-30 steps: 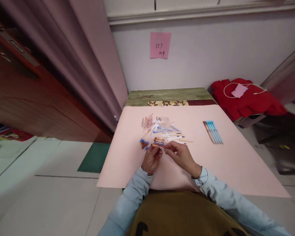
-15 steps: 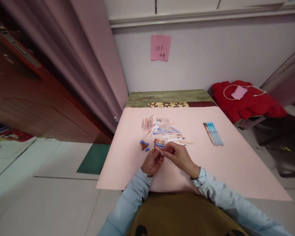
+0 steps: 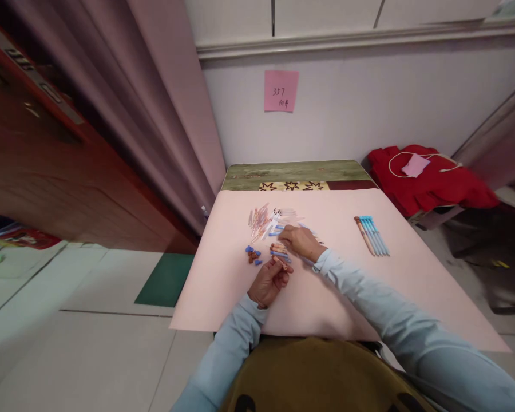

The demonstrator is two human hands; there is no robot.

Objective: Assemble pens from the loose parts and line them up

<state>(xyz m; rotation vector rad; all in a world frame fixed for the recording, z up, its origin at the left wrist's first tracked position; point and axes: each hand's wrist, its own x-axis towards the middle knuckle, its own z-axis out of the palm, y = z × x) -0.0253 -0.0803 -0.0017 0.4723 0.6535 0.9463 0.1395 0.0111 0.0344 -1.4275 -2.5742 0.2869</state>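
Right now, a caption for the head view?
Left hand holds an orange pen piece; right hand touches loose pen parts on pink sheet.

Left hand curls near the body, fingers pinched together; right hand extended forward, palm down.

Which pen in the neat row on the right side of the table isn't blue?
The brown pen at the row's left end. The other pens lying beside it are all light blue.
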